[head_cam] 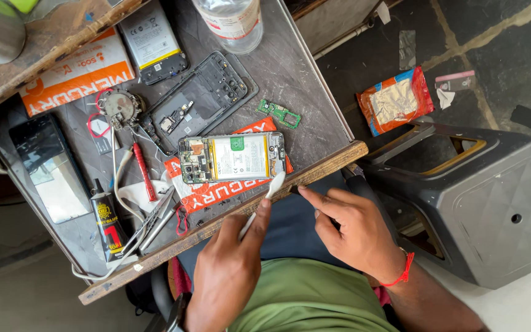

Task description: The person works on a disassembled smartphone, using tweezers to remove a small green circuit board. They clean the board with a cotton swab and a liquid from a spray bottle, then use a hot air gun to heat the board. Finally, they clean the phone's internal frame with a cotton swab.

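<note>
Left hand (pixel 225 264) pinching a white toothbrush (pixel 264 201) between thumb and fingers, bristle end up at the wooden front edge of the desk (pixel 314 80), just beside the opened phone (pixel 232 158). Phone lying back-off on an orange-and-white packet (pixel 216 190), battery and circuit board exposed. Right hand (pixel 345 224) loosely open, forefinger stretched toward the desk edge, near the brush head, holding nothing. Red thread round the right wrist. Small green circuit board (pixel 279 113) beyond the phone. Glue tube (pixel 109 224) and tweezers (pixel 155 218) left of it.

Bare tray edge (pixel 314 132), perhaps beyond circuit board (pixel 279 113)
</note>
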